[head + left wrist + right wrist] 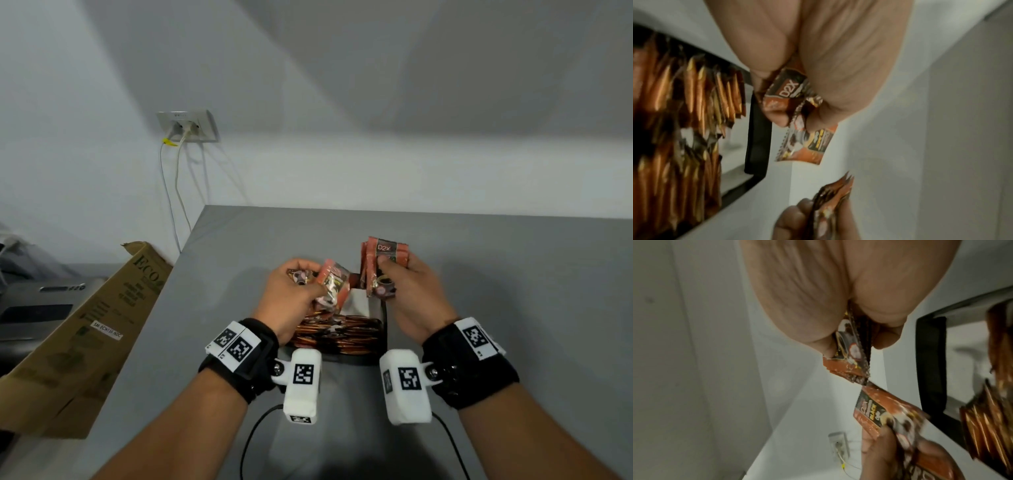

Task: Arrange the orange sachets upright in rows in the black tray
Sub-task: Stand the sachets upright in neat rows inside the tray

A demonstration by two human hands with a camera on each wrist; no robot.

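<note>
Above the black tray (pixel 383 315) both hands hold orange sachets. My left hand (pixel 294 291) grips a crumpled bunch of sachets (pixel 334 284), seen close in the left wrist view as sachets (pixel 789 95) between thumb and fingers. My right hand (pixel 407 284) pinches an upright stack of sachets (pixel 385 263), marked D2X, over the tray's far right corner; the right wrist view shows that stack (pixel 851 350) edge-on. Rows of sachets (pixel 337 334) stand on edge in the tray's near half. A bare white patch of tray floor (pixel 358 301) lies behind them.
The tray sits on a grey table (pixel 513 291) near its front middle. A cardboard box (pixel 85 342) leans at the table's left edge. A wall socket (pixel 187 126) with cables is behind. Black cables (pixel 253 442) from the wrist cameras trail over the near table.
</note>
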